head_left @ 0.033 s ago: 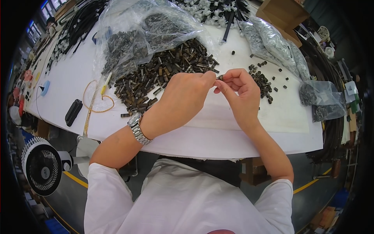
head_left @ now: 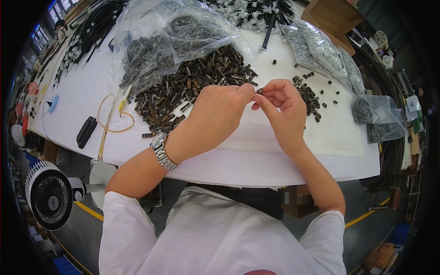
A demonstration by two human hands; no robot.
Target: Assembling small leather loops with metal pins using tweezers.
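Note:
My left hand (head_left: 219, 111), with a metal watch (head_left: 159, 143) on its wrist, is closed in a pinch above the white table (head_left: 247, 167). My right hand (head_left: 285, 110) meets it fingertip to fingertip, thumb and forefinger pinched. Between the two sets of fingertips shows a small dark piece (head_left: 258, 91), mostly covered by the fingers. A large heap of short dark brown, bar-shaped pieces (head_left: 201, 75) lies beyond and left of my left hand. Close to the right of my right hand is a smaller pile of short dark pieces (head_left: 310, 97), a few of them scattered singly.
Clear plastic bags (head_left: 151, 50) of dark parts cover the heap's far side; more bags (head_left: 378, 117) sit at the right edge. A yellow-and-white pen-like tool (head_left: 125, 98) with a cord and a black case (head_left: 86, 132) lie at left. A fan (head_left: 50, 196) stands below the table's left edge.

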